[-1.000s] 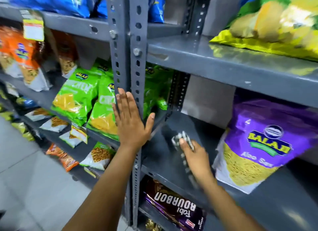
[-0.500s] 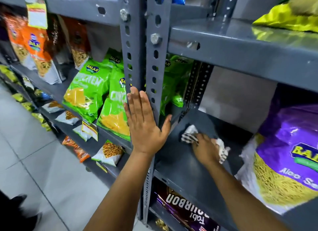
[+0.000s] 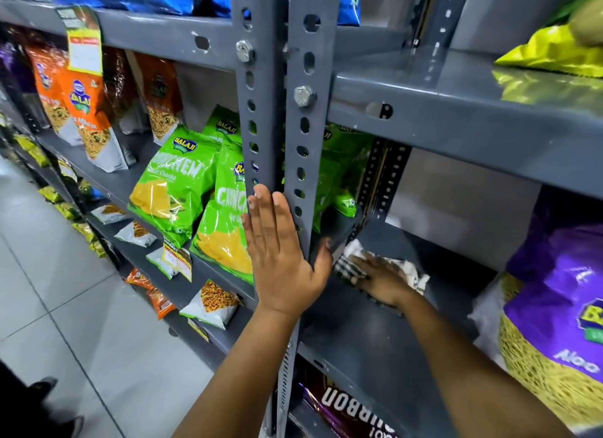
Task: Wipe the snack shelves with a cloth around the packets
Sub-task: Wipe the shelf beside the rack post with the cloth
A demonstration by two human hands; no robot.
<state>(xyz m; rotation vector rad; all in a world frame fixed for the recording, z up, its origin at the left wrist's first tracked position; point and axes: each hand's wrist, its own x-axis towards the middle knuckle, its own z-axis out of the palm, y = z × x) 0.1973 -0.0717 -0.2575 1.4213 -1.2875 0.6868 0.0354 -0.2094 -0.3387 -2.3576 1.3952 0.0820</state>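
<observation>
So the whole view is pretty much filled by a grey slotted-steel rack, with two perforated uprights (image 3: 303, 143) bolted side by side down the middle. The grey shelf (image 3: 375, 333) being wiped is found to the right of those uprights, and a big purple Balaji packet (image 3: 554, 323) is stood on its right end, well apart from the wiping spot. On the neighbouring bay to the left, a bunch of green packets (image 3: 177, 183) is leaned together, and orange packets (image 3: 81, 111) are seen further back along the same level. A dark Bourbon biscuit pack (image 3: 342, 408) is tucked on the shelf below, and a yellow packet (image 3: 551, 50) is laid on the shelf above. The left hand (image 3: 280, 254) is pressed flat and fully open against the uprights, fingers stretched upward, thumb hooked round the right edge, nothing held. The right hand (image 3: 380, 282) is laid palm-down on the shelf's back-left corner, fingers spread loosely over the cloth (image 3: 352, 261), which is pinned under it rather than gripped. The cloth is white with dark checks, bunched up, and is seen poking out on both sides of the hand, close to the green packets behind the upright.
</observation>
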